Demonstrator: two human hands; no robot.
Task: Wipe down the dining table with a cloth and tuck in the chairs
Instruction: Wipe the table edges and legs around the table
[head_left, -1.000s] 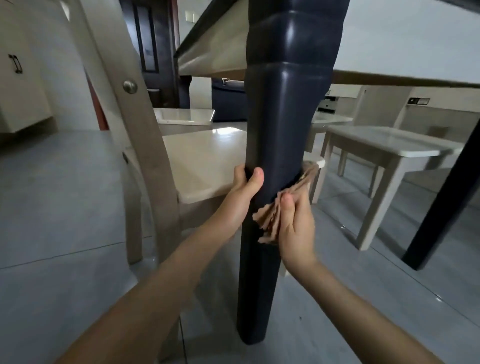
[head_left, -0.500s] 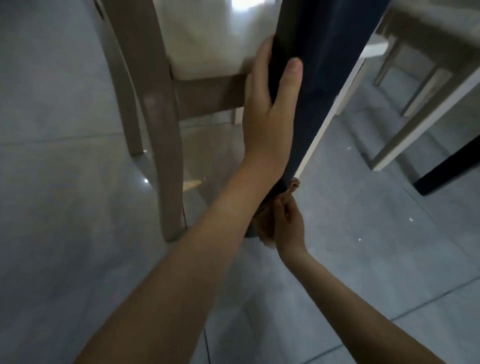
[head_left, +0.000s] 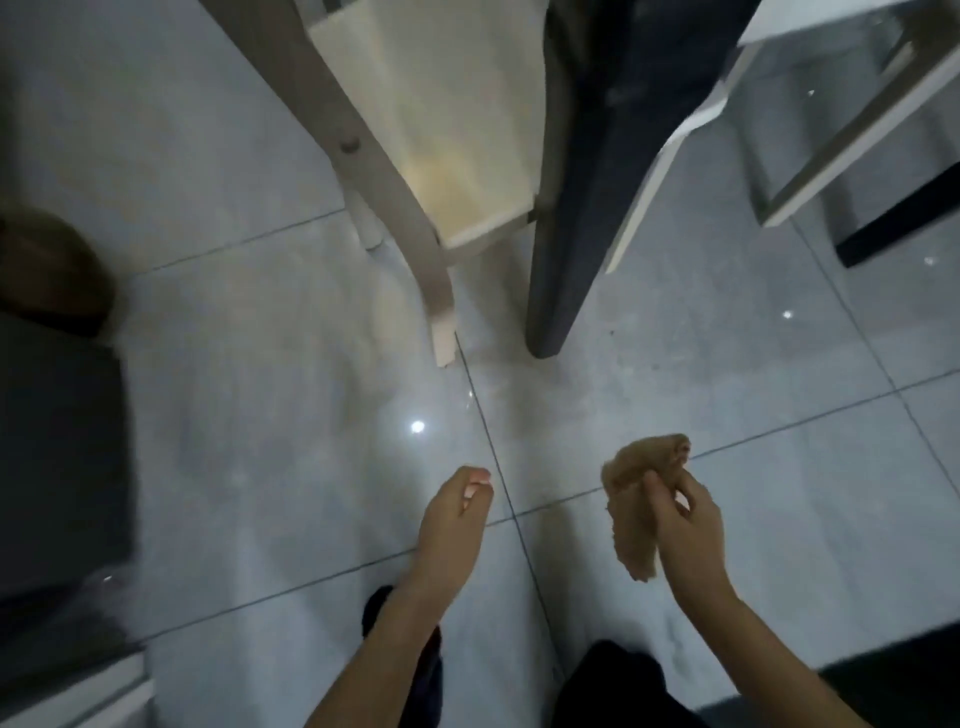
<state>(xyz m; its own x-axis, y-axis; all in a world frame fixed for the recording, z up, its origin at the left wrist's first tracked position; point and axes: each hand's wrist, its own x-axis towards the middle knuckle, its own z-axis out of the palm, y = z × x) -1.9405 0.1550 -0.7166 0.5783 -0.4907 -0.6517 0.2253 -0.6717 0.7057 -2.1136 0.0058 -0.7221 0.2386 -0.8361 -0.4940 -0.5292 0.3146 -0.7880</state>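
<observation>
Low over the tiled floor (head_left: 249, 395), head view. The right grip (head_left: 685, 525) is closed around a crumpled tan cloth (head_left: 631, 499), thumb and fingers pinching its upper folds while the rest hangs below the palm. The left grip (head_left: 457, 512) holds nothing, its fingers loosely curled. Both hang in the air, well apart from the furniture. The dark leg (head_left: 576, 208) that carries the dining surface stands ahead of the cloth and slightly to its left. Its long axis is upright, and its foot rests on the tiles. The right grip is the nearer of the two. A pale chair (head_left: 457, 130) stands just left of that leg, with its curved rear leg (head_left: 415, 234) near the dark foot but apart from it. Whether the seat touches the dark leg cannot be told. Judgement: a further wipe would mean reaching forward and stroking along the upright axis, and tucking the chair would fall to the free left grip.
</observation>
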